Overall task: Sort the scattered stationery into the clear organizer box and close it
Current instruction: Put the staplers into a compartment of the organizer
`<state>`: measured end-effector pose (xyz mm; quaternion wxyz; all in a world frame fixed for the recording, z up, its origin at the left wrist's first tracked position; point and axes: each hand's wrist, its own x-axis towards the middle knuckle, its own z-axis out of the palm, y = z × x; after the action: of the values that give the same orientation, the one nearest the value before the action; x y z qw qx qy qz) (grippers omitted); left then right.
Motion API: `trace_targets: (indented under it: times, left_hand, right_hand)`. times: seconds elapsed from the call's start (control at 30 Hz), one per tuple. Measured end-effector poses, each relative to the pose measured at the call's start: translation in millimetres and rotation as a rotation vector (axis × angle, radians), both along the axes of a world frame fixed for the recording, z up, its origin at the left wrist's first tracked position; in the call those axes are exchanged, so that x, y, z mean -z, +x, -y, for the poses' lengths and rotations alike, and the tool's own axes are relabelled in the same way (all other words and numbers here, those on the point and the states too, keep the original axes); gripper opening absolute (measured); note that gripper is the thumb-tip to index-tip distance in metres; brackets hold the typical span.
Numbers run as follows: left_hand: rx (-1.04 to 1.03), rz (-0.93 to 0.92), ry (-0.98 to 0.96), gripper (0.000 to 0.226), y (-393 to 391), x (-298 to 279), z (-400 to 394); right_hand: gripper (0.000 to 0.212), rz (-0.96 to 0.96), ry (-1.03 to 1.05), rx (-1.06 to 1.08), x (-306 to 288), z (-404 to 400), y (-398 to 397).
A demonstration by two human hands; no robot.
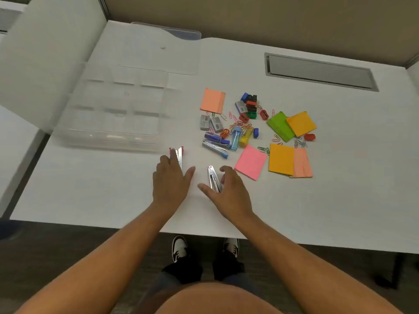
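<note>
On the white desk [317,200], left hand [171,180] holds a red stapler [179,155]; right hand [229,191] curls round a silver one [213,179]

The organizer box [108,109] looks clear glossy plastic; the table [317,189] matt white; the stapler [214,179] shiny metal.
</note>
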<state>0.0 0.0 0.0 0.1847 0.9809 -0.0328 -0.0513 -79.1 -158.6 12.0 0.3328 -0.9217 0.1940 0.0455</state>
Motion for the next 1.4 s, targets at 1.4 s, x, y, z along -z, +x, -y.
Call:
trace_targets:
  times: [1.4]
  left_hand:
    - [-0.45,-0.418,-1.068,0.032,59,-98,-120]
  right_hand:
    - [0.038,-0.054,1.093,0.13,-93,-100,119]
